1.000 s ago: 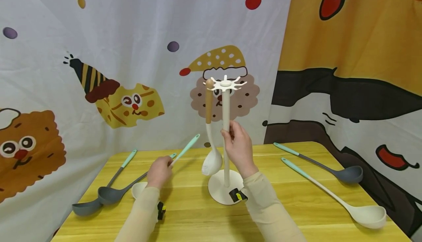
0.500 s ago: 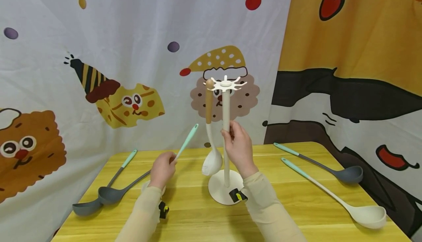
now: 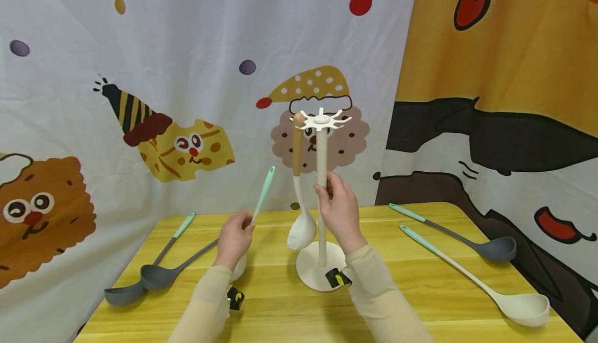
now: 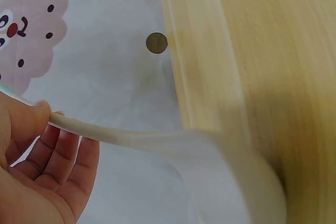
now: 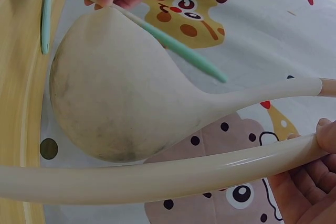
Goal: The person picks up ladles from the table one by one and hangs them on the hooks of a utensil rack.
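Note:
My left hand (image 3: 234,238) pinches the shaft of a white ladle (image 4: 131,139) with a mint handle (image 3: 264,190) tilted up and to the right. In the head view that hand and wrist partly hide its bowl; in the left wrist view the bowl hangs close over the table. My right hand (image 3: 341,209) grips the post of a white utensil stand (image 3: 322,151), thumb and fingers around it. A white ladle with a wooden handle (image 3: 297,151) hangs from one hook on the stand's left side, its bowl (image 5: 121,87) large in the right wrist view.
Two grey ladles with mint handles lie at the left, the nearer one's bowl (image 3: 158,276) overlapping the other (image 3: 125,295). At the right lie a grey ladle (image 3: 495,248) and a white ladle (image 3: 520,306). A printed cloth (image 3: 196,31) hangs behind the wooden table (image 3: 275,317).
My left hand has moved right and slightly up with the white ladle, whose mint handle now stands steeper. My right hand stays on the post.

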Motion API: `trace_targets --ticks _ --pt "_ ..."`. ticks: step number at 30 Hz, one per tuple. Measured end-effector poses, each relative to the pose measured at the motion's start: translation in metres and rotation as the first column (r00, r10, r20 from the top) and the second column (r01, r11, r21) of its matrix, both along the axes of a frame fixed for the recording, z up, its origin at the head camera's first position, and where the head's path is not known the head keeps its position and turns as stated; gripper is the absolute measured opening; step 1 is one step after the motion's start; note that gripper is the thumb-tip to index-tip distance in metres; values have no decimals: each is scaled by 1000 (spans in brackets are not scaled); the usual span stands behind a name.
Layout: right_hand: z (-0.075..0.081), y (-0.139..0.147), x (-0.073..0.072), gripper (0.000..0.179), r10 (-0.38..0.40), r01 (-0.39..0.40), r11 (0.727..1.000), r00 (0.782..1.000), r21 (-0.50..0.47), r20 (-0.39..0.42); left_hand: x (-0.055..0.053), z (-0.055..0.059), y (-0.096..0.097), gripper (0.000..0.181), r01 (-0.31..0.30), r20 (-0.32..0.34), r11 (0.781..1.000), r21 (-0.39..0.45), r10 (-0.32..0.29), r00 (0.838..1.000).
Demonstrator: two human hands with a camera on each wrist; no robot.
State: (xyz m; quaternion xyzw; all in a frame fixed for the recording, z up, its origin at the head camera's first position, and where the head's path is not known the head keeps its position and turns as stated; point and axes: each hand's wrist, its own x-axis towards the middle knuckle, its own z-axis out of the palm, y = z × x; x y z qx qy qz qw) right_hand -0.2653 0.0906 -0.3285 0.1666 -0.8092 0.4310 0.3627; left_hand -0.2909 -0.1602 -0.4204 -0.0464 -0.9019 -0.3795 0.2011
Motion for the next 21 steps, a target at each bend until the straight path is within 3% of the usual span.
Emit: trace_targets --ticks 9,21 --pt "0 0 1 24 1 -1 1000 1000 -4 -6 5 8 4 8 23 -111 998 53 -17 994" --pt "0 -1 1 25 -1 1 1000 1000 -2 -13 13 24 13 10 51 -203 994 95 -30 979"
